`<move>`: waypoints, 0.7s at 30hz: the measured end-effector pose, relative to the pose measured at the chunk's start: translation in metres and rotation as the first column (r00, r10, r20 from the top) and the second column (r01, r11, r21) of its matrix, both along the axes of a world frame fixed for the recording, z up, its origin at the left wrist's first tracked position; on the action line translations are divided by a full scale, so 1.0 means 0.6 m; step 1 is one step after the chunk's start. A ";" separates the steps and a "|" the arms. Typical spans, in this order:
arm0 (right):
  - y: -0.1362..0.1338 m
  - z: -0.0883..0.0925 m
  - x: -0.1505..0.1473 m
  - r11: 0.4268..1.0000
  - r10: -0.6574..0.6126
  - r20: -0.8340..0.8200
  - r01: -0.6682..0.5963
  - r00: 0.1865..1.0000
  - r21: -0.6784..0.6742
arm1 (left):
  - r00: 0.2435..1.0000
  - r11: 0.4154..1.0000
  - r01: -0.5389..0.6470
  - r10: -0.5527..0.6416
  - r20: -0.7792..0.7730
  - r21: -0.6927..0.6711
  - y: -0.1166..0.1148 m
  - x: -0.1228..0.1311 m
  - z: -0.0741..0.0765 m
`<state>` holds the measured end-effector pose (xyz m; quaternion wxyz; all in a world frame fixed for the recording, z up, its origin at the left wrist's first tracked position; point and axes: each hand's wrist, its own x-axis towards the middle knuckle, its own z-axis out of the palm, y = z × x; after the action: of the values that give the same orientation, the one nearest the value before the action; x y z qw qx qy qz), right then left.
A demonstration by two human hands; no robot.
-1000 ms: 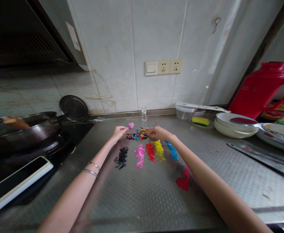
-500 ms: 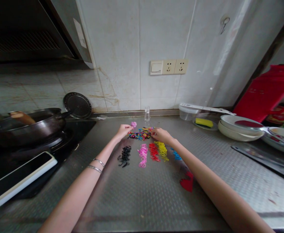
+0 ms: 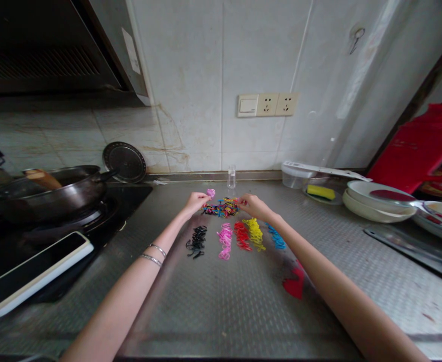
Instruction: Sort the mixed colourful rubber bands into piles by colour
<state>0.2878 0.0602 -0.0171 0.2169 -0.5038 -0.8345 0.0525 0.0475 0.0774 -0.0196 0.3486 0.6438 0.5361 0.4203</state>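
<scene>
My left hand [image 3: 197,202] pinches a small pink bunch of bands [image 3: 210,193] above the left end of a mixed multicoloured pile [image 3: 221,208]. At the pile's right end is my right hand [image 3: 251,205], fingers closed; what they hold, if anything, is too small to tell. Nearer to me lie separate groups: black bands [image 3: 197,241], pink bands [image 3: 225,240], red bands [image 3: 242,236], yellow bands [image 3: 255,234] and blue bands [image 3: 276,236], the last beside my right forearm.
A small clear bottle [image 3: 232,177] stands behind the pile. On the left are a pan [image 3: 55,193] and a phone [image 3: 35,274]. At right sit a yellow sponge [image 3: 321,192], bowls [image 3: 375,208], a knife [image 3: 413,254] and a red jug [image 3: 419,148]. A red piece [image 3: 294,285] lies near my right forearm.
The whole view has shifted slightly. My right fingers have lifted a little from the right end of the mixed pile; my left hand still pinches the pink bunch.
</scene>
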 end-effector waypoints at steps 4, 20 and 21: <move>-0.008 0.001 -0.014 0.998 0.055 -0.040 -0.055 0.998 -0.008 | 1.000 1.000 0.004 -0.004 0.007 0.005 0.000 -0.001 0.001; -0.133 0.013 -0.160 0.883 0.467 0.075 -0.469 0.881 0.016 | 0.914 0.981 0.195 -0.186 -0.360 -0.011 0.036 -0.055 0.002; -0.135 0.013 -0.161 0.873 0.485 0.071 -0.487 0.872 0.007 | 0.898 0.977 0.214 -0.203 -0.390 -0.015 0.037 -0.059 0.004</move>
<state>0.1910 -0.0207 -0.0091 0.1751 -0.2768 -0.9416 0.0781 0.0122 0.0999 -0.0169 0.2689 0.7728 0.5169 0.2516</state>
